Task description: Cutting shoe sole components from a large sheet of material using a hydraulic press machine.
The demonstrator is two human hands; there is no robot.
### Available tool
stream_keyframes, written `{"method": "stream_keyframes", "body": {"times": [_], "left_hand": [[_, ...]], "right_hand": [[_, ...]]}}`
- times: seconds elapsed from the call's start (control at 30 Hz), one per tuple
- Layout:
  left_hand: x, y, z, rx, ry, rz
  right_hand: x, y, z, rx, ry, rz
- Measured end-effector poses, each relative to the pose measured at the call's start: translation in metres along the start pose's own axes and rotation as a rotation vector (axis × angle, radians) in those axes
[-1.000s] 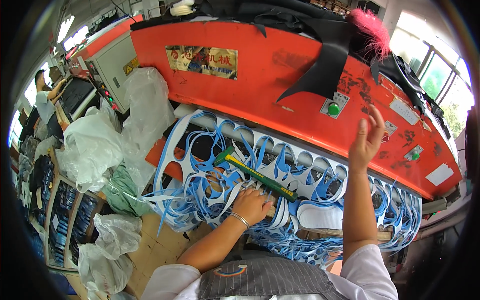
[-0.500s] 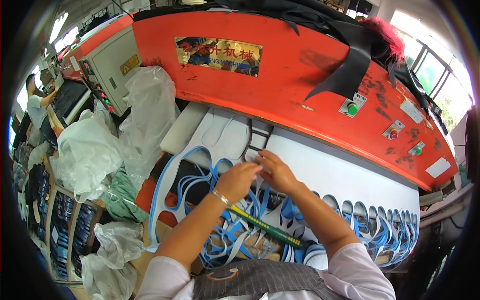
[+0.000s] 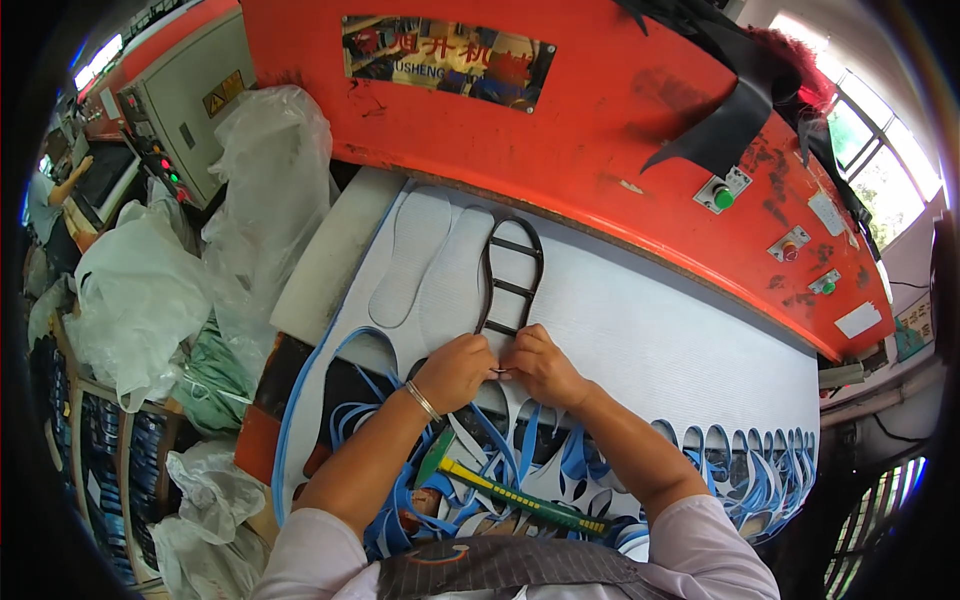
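Note:
A sole-shaped cutting die [image 3: 514, 288], dark metal with crossbars, lies on a white ribbed sheet [image 3: 660, 320]. My left hand [image 3: 457, 372] and my right hand [image 3: 543, 366] close around its near end, fingertips almost meeting. Left of the die, sole-shaped outlines [image 3: 408, 262] show in the sheet. Along the near edge, the sheet has become a web of blue-and-white offcut strips [image 3: 770, 480]. Below my hands, a hammer-like tool with a green and yellow handle [image 3: 520, 500] rests across these strips.
A red press beam [image 3: 600, 150] spans the far side, with green and red push buttons [image 3: 722, 196] at right. Plastic bags [image 3: 140, 290] and a rack of dark pieces [image 3: 100, 450] stand at left. Farther back left, another person [image 3: 50, 200] works at a machine.
The view has shifted, bringing more of the sheet and the die into sight. My hands have come to the die's near end, and its whole far part now shows.

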State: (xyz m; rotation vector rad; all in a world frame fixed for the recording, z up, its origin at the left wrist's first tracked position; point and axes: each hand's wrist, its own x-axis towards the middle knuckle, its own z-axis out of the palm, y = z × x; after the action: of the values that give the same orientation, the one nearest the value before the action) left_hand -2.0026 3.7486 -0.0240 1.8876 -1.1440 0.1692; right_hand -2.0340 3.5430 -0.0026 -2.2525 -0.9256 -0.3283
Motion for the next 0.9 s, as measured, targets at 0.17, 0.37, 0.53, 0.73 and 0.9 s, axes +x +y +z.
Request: {"method": "stream_keyframes", "body": {"times": [0.17,0.37,0.53,0.73,0.9], "left_hand": [[0.004,0.002,-0.002,-0.093,0.041,-0.006],[0.019,0.01,-0.017,-0.157,0.13,0.007],[0.011,0.005,-0.012,0.023,0.021,-0.056],[0.012,0.012,-0.012,0.073,0.123,-0.061],[0.02,0.01,-0.01,0.039,0.237,-0.067]], "right_hand": [[0.002,-0.002,-0.005,0.023,-0.002,0.034],[0.023,-0.001,-0.022,0.125,0.145,0.023],[0.047,0.013,-0.05,0.136,-0.333,0.116],[0.102,0.05,-0.036,-0.505,-0.379,0.002],[0.113,0.061,-0.041,-0.611,-0.403,-0.213]]}}
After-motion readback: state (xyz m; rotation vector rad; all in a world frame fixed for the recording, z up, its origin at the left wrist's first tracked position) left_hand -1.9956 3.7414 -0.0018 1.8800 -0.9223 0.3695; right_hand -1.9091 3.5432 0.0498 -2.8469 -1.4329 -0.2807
